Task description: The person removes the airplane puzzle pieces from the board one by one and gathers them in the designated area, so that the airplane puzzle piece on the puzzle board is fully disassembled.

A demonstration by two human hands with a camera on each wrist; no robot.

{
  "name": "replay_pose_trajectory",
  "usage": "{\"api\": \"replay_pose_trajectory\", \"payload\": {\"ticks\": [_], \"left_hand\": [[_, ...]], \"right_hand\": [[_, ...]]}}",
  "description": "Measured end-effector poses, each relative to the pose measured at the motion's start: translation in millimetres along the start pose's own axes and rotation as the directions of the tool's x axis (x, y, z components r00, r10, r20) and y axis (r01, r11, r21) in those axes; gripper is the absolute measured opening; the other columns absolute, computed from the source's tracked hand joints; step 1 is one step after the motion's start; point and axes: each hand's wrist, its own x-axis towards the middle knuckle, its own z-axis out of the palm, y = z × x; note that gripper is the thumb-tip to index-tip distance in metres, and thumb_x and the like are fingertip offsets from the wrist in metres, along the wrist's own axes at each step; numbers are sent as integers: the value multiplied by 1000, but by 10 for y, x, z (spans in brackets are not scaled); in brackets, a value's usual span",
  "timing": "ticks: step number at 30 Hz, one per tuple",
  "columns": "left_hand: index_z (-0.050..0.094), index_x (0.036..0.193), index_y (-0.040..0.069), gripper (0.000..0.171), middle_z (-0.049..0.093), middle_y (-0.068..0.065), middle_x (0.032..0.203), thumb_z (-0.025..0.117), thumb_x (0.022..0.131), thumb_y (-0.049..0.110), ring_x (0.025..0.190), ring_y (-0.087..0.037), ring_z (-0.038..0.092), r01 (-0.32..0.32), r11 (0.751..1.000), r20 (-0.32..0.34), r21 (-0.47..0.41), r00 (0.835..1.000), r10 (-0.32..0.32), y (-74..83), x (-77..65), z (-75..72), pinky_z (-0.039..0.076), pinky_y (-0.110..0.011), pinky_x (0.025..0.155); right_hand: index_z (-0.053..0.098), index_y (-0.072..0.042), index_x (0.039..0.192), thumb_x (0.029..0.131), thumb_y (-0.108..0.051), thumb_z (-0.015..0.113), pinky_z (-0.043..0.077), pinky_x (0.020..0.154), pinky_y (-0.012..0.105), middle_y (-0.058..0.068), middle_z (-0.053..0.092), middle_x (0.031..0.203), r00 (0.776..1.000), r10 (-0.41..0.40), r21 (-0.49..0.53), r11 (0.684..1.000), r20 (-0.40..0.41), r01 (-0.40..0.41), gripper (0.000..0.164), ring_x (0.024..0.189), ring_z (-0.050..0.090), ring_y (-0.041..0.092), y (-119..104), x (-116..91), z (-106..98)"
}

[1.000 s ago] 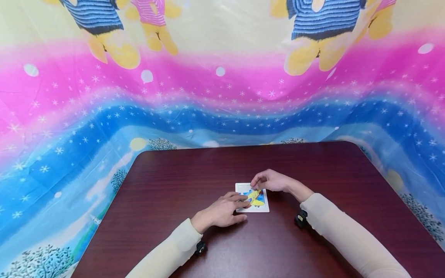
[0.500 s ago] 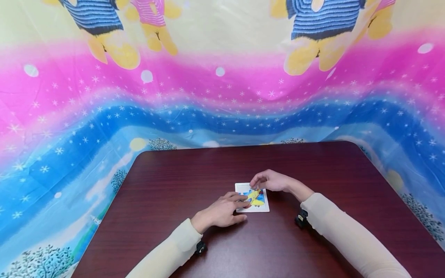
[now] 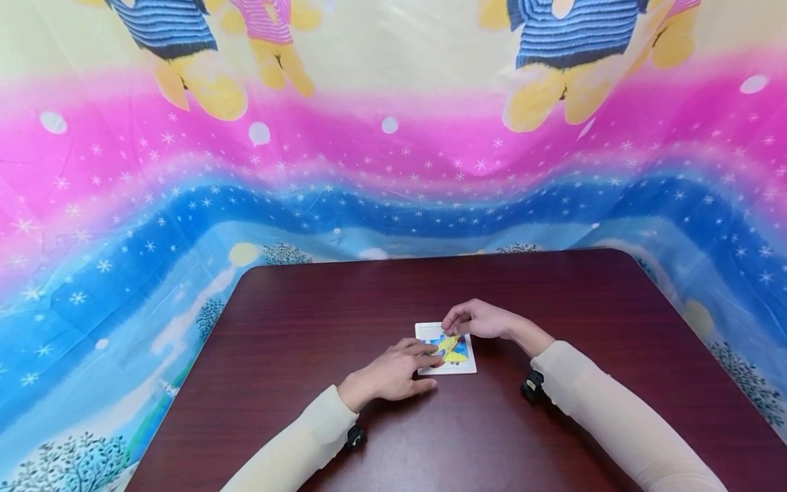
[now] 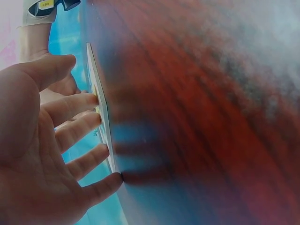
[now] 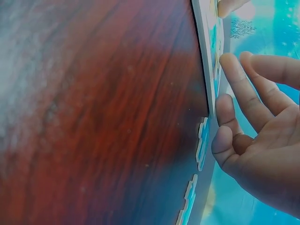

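Note:
A small jigsaw puzzle in a white frame point(image 3: 445, 372) lies flat on the dark red-brown table, its printed picture point(image 3: 456, 357) yellow and blue. My left hand point(image 3: 393, 372) reaches over its left side with fingers spread; the left wrist view shows the fingertips point(image 4: 93, 119) right at the puzzle's surface and edge. From the right, my right hand point(image 3: 482, 320) bends its fingers down onto the upper right part of the picture. In the right wrist view the thumb and index finger overlap, and no piece shows between them. The right fingers hide that corner of the puzzle in the head view.
Two loose puzzle pieces, a nearer one point(image 5: 202, 144) and another point(image 5: 188, 199), lie on the table beside the frame in the right wrist view. A printed cloth point(image 3: 393, 171) hangs behind the table point(image 3: 332, 307). Dark wrist cameras point(image 3: 532, 387) sit at both cuffs.

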Motion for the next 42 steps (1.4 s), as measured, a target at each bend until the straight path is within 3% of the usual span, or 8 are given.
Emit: {"api": "replay_pose_trajectory", "payload": {"ticks": [5, 13, 22, 42], "left_hand": [[53, 146, 27, 49, 44, 4, 156, 54, 101, 46, 143, -21, 40, 7, 1000, 4, 4, 1000, -7, 11, -6, -17, 43, -45, 111], [53, 146, 27, 49, 44, 3, 156, 54, 100, 46, 143, -23, 40, 4, 1000, 4, 9, 1000, -4, 11, 0, -2, 43, -45, 111], [54, 146, 27, 49, 44, 3, 157, 54, 101, 45, 144, -23, 40, 1, 1000, -2, 13, 1000, -1, 4, -3, -2, 43, -45, 112], [53, 146, 28, 49, 44, 4, 157, 55, 100, 45, 143, -22, 41, 1, 1000, -2, 20, 1000, -1, 1, 3, 13, 43, -44, 111]], "right_hand": [[70, -8, 115, 96, -4, 56, 52, 81, 31, 9, 71, 115, 999, -11, -38, 999, -31, 9, 24, 97, 63, 16, 24, -2, -14], [70, -9, 117, 97, -4, 56, 46, 68, 32, 12, 69, 117, 999, -20, -31, 999, -31, 19, 25, 95, 60, 23, 35, -11, -31], [68, -6, 117, 98, -1, 53, 55, 94, 40, 10, 72, 116, 998, -55, -13, 998, 33, 55, 25, 106, 66, 21, 49, 6, -11], [70, -8, 114, 98, -2, 53, 54, 88, 33, 7, 71, 110, 997, -76, -90, 993, 34, 78, 23, 99, 65, 18, 40, 27, -11]]}}
